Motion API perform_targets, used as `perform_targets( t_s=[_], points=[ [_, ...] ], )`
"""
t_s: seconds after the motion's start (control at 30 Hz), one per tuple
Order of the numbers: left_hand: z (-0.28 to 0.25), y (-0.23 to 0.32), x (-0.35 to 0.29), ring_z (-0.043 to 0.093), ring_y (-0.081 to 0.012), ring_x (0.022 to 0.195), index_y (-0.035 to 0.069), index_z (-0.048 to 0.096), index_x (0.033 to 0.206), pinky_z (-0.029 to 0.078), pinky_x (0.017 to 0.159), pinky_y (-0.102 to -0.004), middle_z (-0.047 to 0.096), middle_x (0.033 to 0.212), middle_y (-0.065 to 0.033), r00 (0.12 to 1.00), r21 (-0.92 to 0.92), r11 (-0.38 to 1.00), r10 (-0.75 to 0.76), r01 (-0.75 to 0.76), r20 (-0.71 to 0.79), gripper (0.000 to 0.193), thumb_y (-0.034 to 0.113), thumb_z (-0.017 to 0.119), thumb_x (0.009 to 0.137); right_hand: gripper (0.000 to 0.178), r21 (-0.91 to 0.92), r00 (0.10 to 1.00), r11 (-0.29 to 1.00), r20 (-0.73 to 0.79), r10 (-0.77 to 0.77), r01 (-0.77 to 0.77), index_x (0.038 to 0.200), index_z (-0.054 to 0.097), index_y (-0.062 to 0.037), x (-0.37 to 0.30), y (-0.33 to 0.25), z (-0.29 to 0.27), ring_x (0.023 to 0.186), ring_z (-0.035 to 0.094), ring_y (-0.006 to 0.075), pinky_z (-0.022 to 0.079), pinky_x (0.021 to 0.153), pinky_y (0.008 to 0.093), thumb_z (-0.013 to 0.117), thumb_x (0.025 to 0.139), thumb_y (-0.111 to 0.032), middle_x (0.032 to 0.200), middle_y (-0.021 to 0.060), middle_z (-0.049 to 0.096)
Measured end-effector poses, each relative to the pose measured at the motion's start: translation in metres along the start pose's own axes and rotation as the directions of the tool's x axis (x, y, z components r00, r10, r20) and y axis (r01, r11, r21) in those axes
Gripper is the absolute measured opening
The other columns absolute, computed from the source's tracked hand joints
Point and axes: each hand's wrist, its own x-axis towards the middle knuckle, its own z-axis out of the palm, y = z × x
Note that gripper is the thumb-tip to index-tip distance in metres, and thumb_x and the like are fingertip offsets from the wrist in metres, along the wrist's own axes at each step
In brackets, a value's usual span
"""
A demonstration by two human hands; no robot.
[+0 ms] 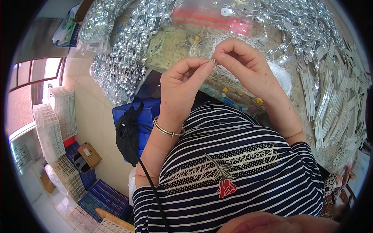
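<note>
Over the table's near edge, my left hand (182,79) and my right hand (248,70) meet fingertip to fingertip. Each thumb and forefinger is pinched on one tiny, pale piece (214,61), too small to name. Just beyond and under the right hand spreads a loose tangle of thin white strands (280,75). A yellowish, cluttered patch of the tabletop (167,46) shows beyond my left hand. Small yellow bits (225,89) lie below the hands, near my striped shirt.
Shiny silver strips (134,50) cover the table's left side, with more silver pieces (307,27) at the far right. Stacked white slatted pieces (330,105) lie to the right. A blue box (147,106), white crates (62,108) and a cardboard box (90,154) stand on the left.
</note>
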Motion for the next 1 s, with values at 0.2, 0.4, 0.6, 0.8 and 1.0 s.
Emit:
perform_targets(
  t_s=[0.2,0.4,0.6,0.8,1.0],
  points=[
    [0.000,0.001,0.000,0.052,-0.0033,0.073,-0.001,0.064,0.095,0.039,0.065,-0.0168,0.062,0.083,0.0010,1.000,0.039,0.999,-0.007,0.008,-0.017,0.013,0.003,0.063,0.083,0.007,-0.086,0.999,0.995,0.009,-0.047,0.048,0.092,0.057,-0.0016,0.001,-0.002,-0.001,0.088,0.051,0.0080,0.041,0.082,0.0237,0.056,0.088,-0.007,0.090,-0.0001,0.054],
    [-0.004,-0.002,0.000,0.055,-0.0058,0.080,-0.001,0.065,0.096,0.042,0.073,-0.0185,0.064,0.088,-0.0020,1.000,0.064,0.998,-0.011,0.013,-0.020,0.013,0.002,0.063,0.083,0.006,-0.122,0.998,0.990,0.011,-0.065,0.066,0.091,0.058,-0.0012,0.001,-0.002,-0.001,0.088,0.052,0.0093,0.041,0.082,0.0244,0.057,0.088,-0.006,0.092,0.0009,0.054],
    [-0.004,0.000,0.000,0.055,-0.0049,0.077,-0.001,0.065,0.095,0.042,0.070,-0.0175,0.064,0.086,-0.0010,0.999,0.085,0.996,-0.038,0.041,-0.038,0.013,0.003,0.064,0.083,0.012,0.184,0.993,0.976,0.015,0.117,-0.117,0.098,0.060,-0.0017,0.001,-0.007,0.001,0.089,0.052,0.0086,0.043,0.082,0.0243,0.057,0.088,-0.007,0.096,0.0015,0.056],
    [-0.005,0.000,0.000,0.054,-0.0021,0.072,-0.002,0.066,0.092,0.042,0.065,-0.0153,0.064,0.082,-0.0004,0.999,0.001,1.000,-0.030,0.030,-0.021,0.012,0.003,0.066,0.082,0.018,0.047,0.995,0.997,0.079,0.063,-0.066,0.103,0.062,-0.0025,0.002,-0.005,-0.002,0.087,0.055,0.0091,0.044,0.082,0.0237,0.060,0.086,-0.007,0.094,0.0017,0.058],
    [-0.007,-0.001,0.000,0.055,-0.0043,0.076,-0.001,0.067,0.093,0.043,0.069,-0.0177,0.065,0.083,-0.0005,0.998,0.051,0.997,-0.056,0.057,-0.015,0.014,0.006,0.067,0.082,0.010,0.091,0.997,0.995,0.068,0.026,-0.032,0.095,0.063,-0.0022,0.005,0.004,-0.006,0.085,0.054,0.0087,0.044,0.078,0.0230,0.061,0.085,-0.005,0.092,0.0004,0.057]
  ],
)
